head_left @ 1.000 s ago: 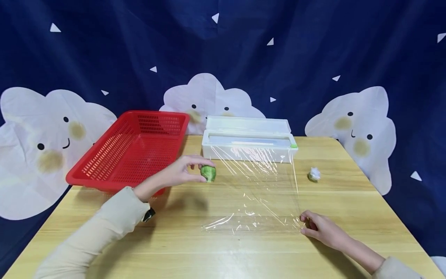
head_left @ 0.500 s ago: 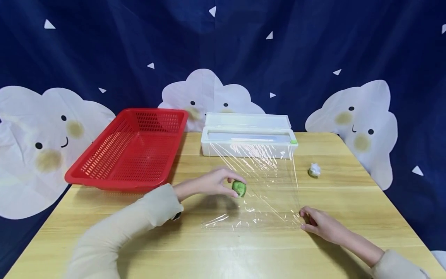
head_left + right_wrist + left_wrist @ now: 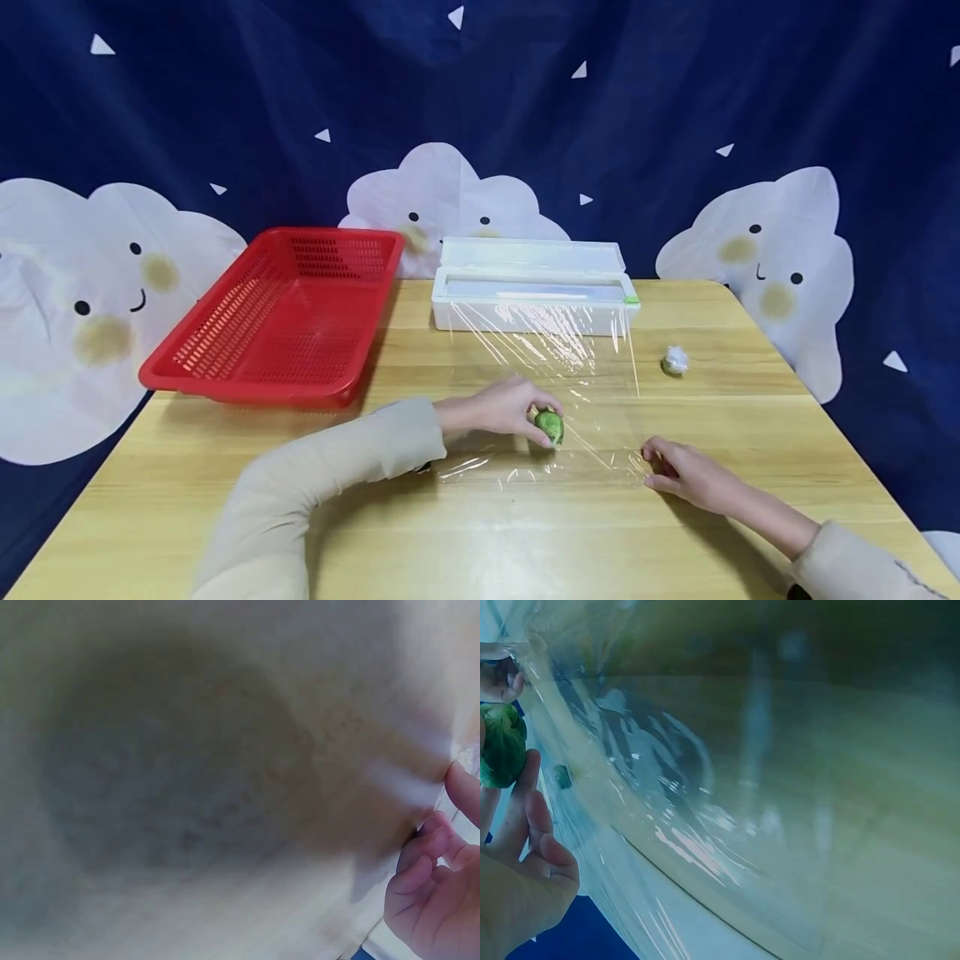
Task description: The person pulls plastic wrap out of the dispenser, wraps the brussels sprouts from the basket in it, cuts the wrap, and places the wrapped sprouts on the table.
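In the head view, a Brussels sprout [image 3: 550, 426] sits between the thumb and fingers of my left hand [image 3: 504, 408], over the spread cling film [image 3: 596, 367]. The left wrist view shows the leafy sprout [image 3: 504, 746] at its left edge, with my left hand [image 3: 525, 889] below it. The film runs toward me from a white dispenser box [image 3: 532, 254] whose lid stands up. My right hand [image 3: 693, 475] pinches the film's near right corner. In the right wrist view, thumb and fingers of the right hand [image 3: 442, 892] meet at the film's edge.
A red plastic basket [image 3: 360, 333] stands at the back left of the wooden table [image 3: 480, 542]. On the right lies a small lump with a whitish bunched top [image 3: 675, 360]. A dark blue cloth with clouds [image 3: 637, 100] hangs behind the table.
My left hand has carried the Brussels sprout rightward and nearer to me, from beside the film to over it. The right hand has kept its pinch at the corner.
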The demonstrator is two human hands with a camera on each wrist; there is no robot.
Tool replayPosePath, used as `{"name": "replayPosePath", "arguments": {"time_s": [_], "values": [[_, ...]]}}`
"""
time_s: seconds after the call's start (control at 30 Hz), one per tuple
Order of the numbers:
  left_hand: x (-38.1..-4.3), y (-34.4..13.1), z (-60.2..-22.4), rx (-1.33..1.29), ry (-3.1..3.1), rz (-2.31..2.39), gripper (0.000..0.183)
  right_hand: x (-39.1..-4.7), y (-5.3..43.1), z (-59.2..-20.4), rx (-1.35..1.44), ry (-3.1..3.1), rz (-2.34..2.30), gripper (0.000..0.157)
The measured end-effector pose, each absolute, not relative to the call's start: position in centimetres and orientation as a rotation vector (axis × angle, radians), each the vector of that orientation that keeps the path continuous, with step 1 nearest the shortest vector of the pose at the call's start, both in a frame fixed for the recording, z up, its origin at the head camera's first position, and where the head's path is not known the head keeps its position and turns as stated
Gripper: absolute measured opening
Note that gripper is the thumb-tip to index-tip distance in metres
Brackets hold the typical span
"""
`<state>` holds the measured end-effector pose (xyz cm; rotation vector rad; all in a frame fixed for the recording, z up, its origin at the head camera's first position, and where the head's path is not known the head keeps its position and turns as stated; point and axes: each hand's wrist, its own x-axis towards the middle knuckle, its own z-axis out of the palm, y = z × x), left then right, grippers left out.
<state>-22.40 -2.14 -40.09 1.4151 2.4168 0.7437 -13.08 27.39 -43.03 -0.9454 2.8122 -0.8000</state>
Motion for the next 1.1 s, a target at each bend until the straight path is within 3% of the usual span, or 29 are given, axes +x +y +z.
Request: {"name": "replayPosePath", "arguments": {"time_s": [0.5, 0.83, 1.1], "values": [[-22.1, -1.0, -40.9, 1.360, 2.593, 0.543, 0.038, -13.1, 27.6, -42.9, -0.956, 2.816, -0.777, 0.024], [-21.1, -0.7, -41.4, 1.027, 2.685, 0.553, 0.035, -13.1, 27.6, -42.6, -0.865, 2.772, -0.800, 0.022], [-21.2, -2.5, -41.5, 0.986, 2.663, 0.636, 0.052, -13.0, 27.7, -42.3, -0.852, 2.764, -0.782, 0.021]]}}
